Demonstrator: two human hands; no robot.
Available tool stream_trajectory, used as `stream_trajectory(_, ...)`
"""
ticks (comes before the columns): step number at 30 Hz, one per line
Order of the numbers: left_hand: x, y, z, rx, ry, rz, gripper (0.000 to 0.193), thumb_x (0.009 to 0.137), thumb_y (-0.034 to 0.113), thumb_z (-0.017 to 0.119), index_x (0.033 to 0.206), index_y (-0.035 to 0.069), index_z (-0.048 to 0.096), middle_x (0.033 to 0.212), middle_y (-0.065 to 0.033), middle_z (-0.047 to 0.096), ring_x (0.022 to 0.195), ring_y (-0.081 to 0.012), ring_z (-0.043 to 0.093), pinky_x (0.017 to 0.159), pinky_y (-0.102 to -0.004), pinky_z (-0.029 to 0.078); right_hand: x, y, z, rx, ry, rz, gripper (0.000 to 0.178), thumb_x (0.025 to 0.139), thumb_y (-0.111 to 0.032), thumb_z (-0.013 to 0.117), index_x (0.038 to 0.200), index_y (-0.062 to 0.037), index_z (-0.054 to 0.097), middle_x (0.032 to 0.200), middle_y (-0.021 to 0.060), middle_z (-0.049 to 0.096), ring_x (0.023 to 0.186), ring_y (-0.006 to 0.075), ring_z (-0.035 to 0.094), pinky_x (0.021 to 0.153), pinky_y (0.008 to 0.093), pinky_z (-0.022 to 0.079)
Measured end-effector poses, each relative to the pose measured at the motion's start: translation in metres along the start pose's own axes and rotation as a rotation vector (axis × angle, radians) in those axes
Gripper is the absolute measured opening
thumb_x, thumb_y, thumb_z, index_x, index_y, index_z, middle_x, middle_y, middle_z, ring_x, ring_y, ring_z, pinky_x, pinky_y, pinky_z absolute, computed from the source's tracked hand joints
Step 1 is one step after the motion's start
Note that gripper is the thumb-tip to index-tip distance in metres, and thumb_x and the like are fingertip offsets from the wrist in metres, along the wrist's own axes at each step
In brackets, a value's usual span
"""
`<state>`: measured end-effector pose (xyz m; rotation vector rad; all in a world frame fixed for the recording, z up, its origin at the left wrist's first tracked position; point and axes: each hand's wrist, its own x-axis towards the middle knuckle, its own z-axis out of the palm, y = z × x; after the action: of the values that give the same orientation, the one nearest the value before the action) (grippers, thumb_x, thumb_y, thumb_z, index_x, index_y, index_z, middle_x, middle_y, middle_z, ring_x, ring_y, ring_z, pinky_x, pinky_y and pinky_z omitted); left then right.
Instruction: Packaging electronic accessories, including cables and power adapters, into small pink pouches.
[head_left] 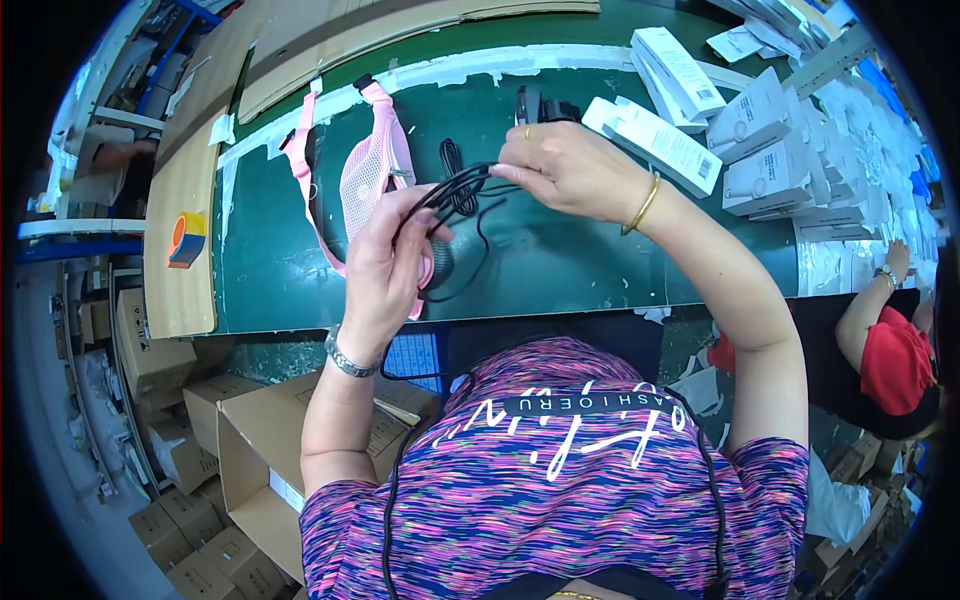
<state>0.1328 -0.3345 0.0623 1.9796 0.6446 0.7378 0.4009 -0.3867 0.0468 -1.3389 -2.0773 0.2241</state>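
Print visible on the shirt, white boxes and brown cartons; mostly too small to read.
Multicolour streaked fabric shirt (540, 500): large white slanted script across the chest, inverted in this view, plus a dark narrow strip (575, 403) with pale capitals, also inverted. Two white oblong cardboard boxes lying on the green table (560, 262), the upper (672, 70) and the lower (645, 140): each has a black barcode near its right end, fine print illegible. White upright cardboard boxes (765, 180) at right: dark heading lines, smaller text blurred. Brown square-sided cardboard carton (155, 350) at left: small dark marks, unreadable.
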Motion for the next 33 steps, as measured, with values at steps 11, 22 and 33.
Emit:
stream_trajectory(11, -0.017, -0.009, -0.036, -0.288, 0.008, -0.281, 0.018, 0.108, 0.003, 0.058, 0.124, -0.002, 0.062, 0.083, -0.0001, 0.063, 0.063, -0.0047, 0.052, 0.058, -0.0203, 0.039, -0.015, 0.033, -0.027, -0.381, 0.200, 0.147, 0.025, 0.101, -0.021, 0.066, 0.087, -0.0003, 0.067, 0.086, 0.0170, 0.065, 0.084, 0.0389, 0.066, 0.074, 0.0475, 0.053)
stream_trajectory(22, -0.053, 0.002, -0.096, -0.649, 0.311, -0.195, 0.023, 0.113, 0.017, 0.054, 0.126, 0.000, 0.061, 0.075, 0.0036, 0.047, 0.062, -0.0046, 0.043, 0.054, -0.0208, 0.034, -0.071, 0.092, -0.047, -0.641, 0.209, 0.346, 0.024, 0.103, -0.021, 0.062, 0.092, -0.0008, 0.068, 0.091, 0.0176, 0.066, 0.084, 0.0382, 0.068, 0.075, 0.0483, 0.056)
stream_trajectory(33, -0.027, 0.033, -0.113, -1.024, 0.451, 0.076, 0.031, 0.116, 0.021, 0.046, 0.127, -0.004, 0.059, 0.078, 0.0045, 0.033, 0.062, -0.0061, 0.031, 0.054, -0.0225, 0.027, -0.129, 0.065, -0.024, -0.599, 0.090, 0.304, 0.023, 0.101, -0.011, 0.065, 0.123, -0.0047, 0.069, 0.093, 0.0149, 0.060, 0.082, 0.0327, 0.066, 0.074, 0.0436, 0.053)
